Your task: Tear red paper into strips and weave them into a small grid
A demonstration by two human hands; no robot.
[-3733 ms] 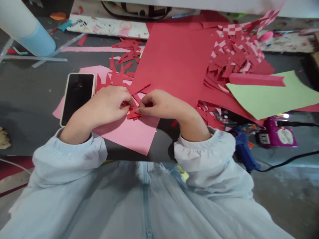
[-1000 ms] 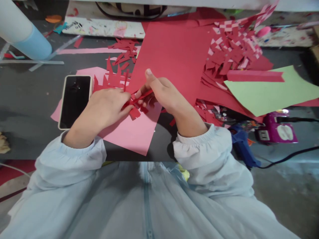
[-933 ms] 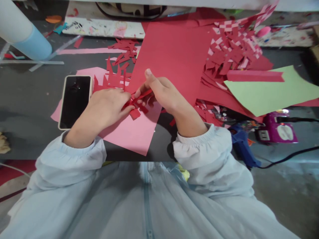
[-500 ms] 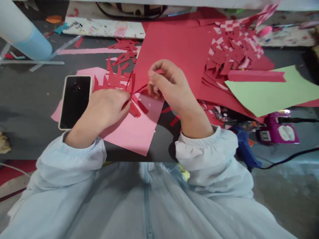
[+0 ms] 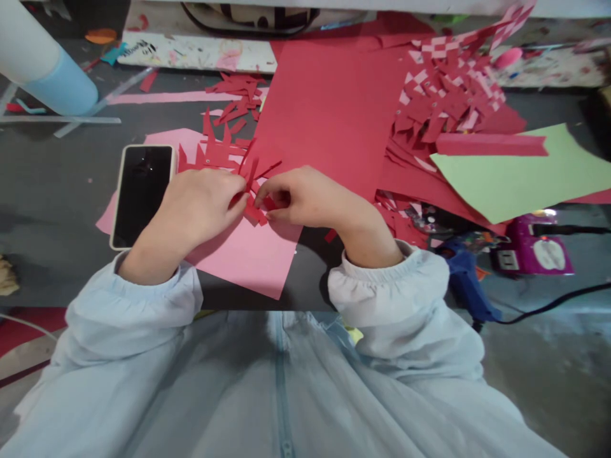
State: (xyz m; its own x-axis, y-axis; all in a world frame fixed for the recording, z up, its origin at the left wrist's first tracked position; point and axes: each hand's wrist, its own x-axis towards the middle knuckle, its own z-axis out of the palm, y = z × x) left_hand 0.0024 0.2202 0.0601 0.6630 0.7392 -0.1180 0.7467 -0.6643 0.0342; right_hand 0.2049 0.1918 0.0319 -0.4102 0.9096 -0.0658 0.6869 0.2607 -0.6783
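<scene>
My left hand (image 5: 198,203) and my right hand (image 5: 305,197) meet over a pink paper sheet (image 5: 248,254) on the dark table. Both pinch a small bundle of red paper strips (image 5: 255,203) between fingertips, with several strip ends fanning upward. My left hand's fingers are curled on the left side of the strips. My right hand's thumb and fingers close on the right side. A red cut piece with jagged strips (image 5: 214,152) lies just behind my left hand.
A phone (image 5: 142,191) lies left of my left hand. A large red sheet (image 5: 329,108) sits behind, with a woven red-pink mat (image 5: 449,83) and green sheet (image 5: 515,178) to the right. A blue glue gun (image 5: 465,280) and purple device (image 5: 534,251) lie at right. Red scraps (image 5: 238,95) lie farther back.
My right hand, lifted and pulling a strip away half a second ago, has come back down to the strips beside my left hand. My left hand stayed in place.
</scene>
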